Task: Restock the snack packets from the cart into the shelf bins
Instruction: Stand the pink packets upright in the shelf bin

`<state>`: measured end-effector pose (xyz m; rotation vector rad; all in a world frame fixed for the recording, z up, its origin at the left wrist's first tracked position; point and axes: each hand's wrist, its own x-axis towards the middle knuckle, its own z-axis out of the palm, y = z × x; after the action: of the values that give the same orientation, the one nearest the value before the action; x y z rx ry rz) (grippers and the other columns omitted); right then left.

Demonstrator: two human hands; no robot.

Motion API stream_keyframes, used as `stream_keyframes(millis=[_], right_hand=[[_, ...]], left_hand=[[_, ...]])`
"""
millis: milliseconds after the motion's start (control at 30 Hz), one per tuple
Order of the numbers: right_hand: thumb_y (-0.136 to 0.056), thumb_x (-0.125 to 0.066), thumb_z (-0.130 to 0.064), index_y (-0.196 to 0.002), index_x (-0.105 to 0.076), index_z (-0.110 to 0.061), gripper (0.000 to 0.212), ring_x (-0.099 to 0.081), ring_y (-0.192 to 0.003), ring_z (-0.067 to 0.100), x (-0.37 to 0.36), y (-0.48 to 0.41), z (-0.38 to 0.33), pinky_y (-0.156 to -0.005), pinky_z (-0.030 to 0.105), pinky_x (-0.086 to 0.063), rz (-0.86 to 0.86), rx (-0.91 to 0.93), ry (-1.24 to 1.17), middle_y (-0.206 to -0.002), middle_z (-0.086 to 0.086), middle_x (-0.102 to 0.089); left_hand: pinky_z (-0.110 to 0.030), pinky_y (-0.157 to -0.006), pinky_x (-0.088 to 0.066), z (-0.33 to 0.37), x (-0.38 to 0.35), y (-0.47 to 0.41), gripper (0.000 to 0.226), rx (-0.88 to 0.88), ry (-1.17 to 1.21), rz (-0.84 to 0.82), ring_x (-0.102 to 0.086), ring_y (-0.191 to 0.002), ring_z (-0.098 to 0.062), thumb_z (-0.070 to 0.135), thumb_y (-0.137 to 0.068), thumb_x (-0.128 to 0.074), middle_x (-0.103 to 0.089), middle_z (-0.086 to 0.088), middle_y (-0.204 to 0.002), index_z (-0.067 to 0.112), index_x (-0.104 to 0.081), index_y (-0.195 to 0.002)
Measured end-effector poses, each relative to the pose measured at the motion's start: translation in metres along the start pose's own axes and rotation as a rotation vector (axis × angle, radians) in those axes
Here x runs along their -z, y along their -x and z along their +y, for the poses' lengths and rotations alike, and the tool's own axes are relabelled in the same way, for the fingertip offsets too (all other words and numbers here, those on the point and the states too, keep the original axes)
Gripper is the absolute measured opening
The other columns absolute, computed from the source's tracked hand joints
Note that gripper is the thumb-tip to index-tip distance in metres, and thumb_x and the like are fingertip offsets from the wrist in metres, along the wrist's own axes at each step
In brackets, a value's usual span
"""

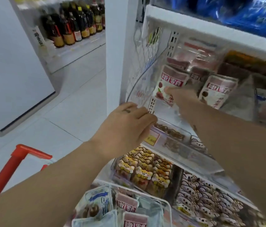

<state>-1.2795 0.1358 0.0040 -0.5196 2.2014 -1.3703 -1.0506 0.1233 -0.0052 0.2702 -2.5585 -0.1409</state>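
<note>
**Figure: Placing a packet in the upper shelf bin, with its slip and spill hazards.**
While your right hand (183, 96) pinches the snack packet (171, 82) inside the clear bin (138, 86), a slip is the main risk. The packet stands at 1 o'clock from your left hand (125, 125), whose fingers curl over the bin's front rim; the hands are apart. You hold only the packet's lower edge, so it could tip toward 9 o'clock against the curved wall or fall forward over the rim. At 3 o'clock a neighbouring packet (217, 90) leans close, and crowding it may topple both. If your left hand drags on the rim, the bin could tilt and spill. More packets wait in the cart (31, 152) at 6 o'clock.
</note>
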Motion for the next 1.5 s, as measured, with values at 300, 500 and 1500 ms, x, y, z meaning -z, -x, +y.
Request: stream_keyframes(millis=[300,500,1500], right_hand=[[-0.079,-0.081,-0.027,-0.12,-0.057,-0.017,0.048,-0.062,-0.097,0.014,-0.008,-0.024,0.019,-0.085,0.028,-0.049,0.005,0.231,0.231,-0.101,-0.007,-0.064],[-0.083,-0.078,-0.032,-0.13,-0.048,-0.016,0.058,-0.054,-0.098,0.015,-0.004,-0.028,0.019,-0.083,0.028,-0.041,0.053,0.341,0.369,-0.105,-0.006,-0.056],[-0.089,-0.07,-0.041,-0.138,-0.044,-0.014,0.062,-0.06,-0.117,0.03,-0.024,-0.039,0.032,-0.089,0.032,-0.046,0.207,0.191,0.231,-0.131,0.006,-0.062]], left_hand=[[-0.04,-0.085,-0.051,0.004,-0.004,0.0,0.029,0.032,0.072,0.054,-0.066,-0.072,-0.027,0.012,-0.1,-0.046,-0.071,-0.002,-0.088,0.009,-0.074,-0.102],[-0.04,-0.085,-0.051,0.005,-0.004,0.0,0.026,0.052,0.07,0.053,-0.065,-0.071,-0.027,0.011,-0.096,-0.049,-0.071,-0.001,-0.088,0.009,-0.074,-0.102],[-0.039,-0.089,-0.049,0.01,-0.012,0.002,0.027,0.131,0.058,0.111,-0.06,-0.068,-0.025,0.011,-0.093,-0.049,-0.071,0.0,-0.083,0.01,-0.075,-0.099]])
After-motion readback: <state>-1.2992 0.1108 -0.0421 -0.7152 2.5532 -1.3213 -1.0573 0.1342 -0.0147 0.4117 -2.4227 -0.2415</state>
